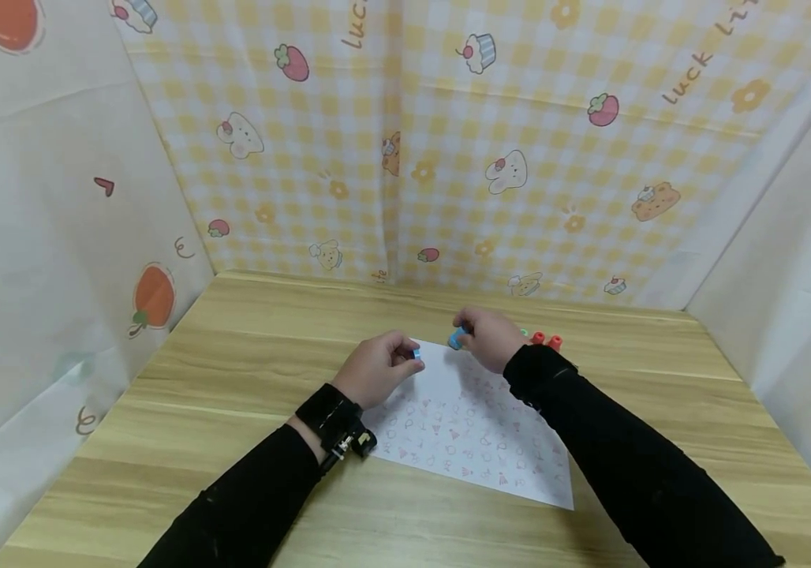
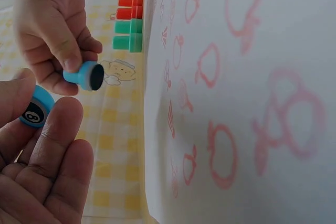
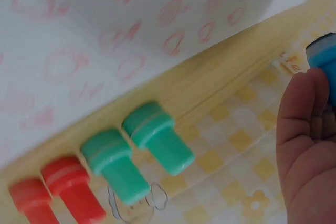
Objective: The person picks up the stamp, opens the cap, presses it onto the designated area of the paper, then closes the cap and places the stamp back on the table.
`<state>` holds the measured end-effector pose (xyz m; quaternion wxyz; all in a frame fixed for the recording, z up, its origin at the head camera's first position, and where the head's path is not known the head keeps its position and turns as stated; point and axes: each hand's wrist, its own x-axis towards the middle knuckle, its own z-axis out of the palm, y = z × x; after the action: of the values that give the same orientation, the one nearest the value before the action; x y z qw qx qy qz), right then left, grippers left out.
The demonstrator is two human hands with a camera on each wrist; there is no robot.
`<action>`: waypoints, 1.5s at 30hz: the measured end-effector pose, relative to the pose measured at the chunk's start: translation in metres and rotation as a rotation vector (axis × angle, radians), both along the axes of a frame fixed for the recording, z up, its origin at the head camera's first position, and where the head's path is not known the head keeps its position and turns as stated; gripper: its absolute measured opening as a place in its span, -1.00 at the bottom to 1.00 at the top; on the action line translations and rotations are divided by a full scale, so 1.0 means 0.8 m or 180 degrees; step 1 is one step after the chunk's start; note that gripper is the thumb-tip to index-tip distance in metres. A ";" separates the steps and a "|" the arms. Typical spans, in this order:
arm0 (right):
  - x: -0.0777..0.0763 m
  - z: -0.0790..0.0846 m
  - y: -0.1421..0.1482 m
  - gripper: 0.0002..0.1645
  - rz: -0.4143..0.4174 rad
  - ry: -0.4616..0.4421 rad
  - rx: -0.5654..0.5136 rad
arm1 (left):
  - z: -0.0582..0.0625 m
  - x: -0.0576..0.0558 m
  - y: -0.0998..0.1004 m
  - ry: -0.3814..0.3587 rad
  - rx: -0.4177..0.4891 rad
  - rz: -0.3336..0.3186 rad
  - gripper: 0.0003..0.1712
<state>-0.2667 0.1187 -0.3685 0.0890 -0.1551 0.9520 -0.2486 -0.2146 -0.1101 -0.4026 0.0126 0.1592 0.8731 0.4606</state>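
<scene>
My left hand (image 1: pixel 375 367) pinches a small round blue cap-like piece (image 2: pixel 35 109) between thumb and fingers, over the paper's far left part. Its dark round face carries a pale mark. To the right, my right hand (image 1: pixel 491 338) holds a blue stamp (image 2: pixel 84 75) by its narrow end near the paper's far edge. The stamp's wide end, with a dark flat face, is uncovered. The two blue things are apart. Below both hands lies a white sheet of paper (image 1: pixel 448 442) covered in reddish stamped fruit outlines and other small shapes.
Beyond the paper's far edge stand two red stamps (image 3: pixel 73 187) and two green stamps (image 3: pixel 116 163) in a row, near the right hand. The wooden table (image 1: pixel 249 331) meets a yellow checked cloth (image 1: pixel 448 118) behind and white cloths at both sides.
</scene>
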 end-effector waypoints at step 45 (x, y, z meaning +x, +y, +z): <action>-0.012 -0.023 -0.011 -0.78 0.0484 0.0213 0.0800 | -0.004 0.000 0.001 -0.0069 -0.0057 -0.0022 -0.78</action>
<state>-0.2766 0.1103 -0.3872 0.0945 -0.2227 0.9635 -0.1148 -0.2146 -0.1096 -0.4057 0.0250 0.1571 0.8765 0.4544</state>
